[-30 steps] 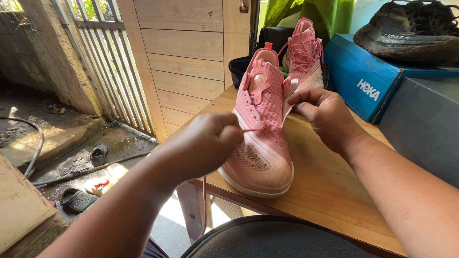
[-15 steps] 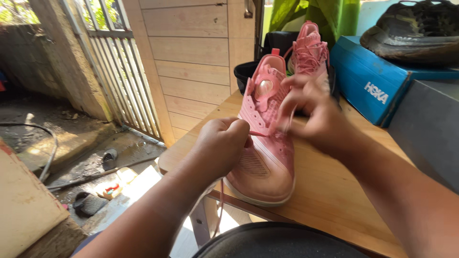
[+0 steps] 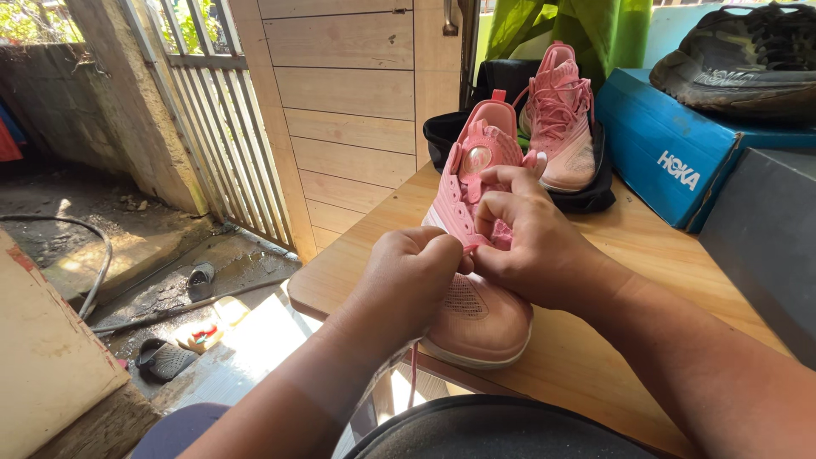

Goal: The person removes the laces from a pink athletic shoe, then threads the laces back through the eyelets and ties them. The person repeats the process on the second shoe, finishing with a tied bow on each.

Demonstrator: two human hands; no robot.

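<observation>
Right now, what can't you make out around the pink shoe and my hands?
- Lace end: hidden inside left hand, head view.
- Shoe midsection: covered by right hand.
- Second pink shoe: toe partly behind right fingers.
- Dark shoe: cut off by the frame's top-right edge.

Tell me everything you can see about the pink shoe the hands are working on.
The pink shoe is a high-top sneaker with a mesh toe, textured woven sides, a pale sole and a round disc on the tongue. It stands upright on the wooden table, toe toward the camera near the table's edge. The left hand and right hand meet over its midfoot, pinching a thin pink lace that hangs below the table's edge.
</observation>
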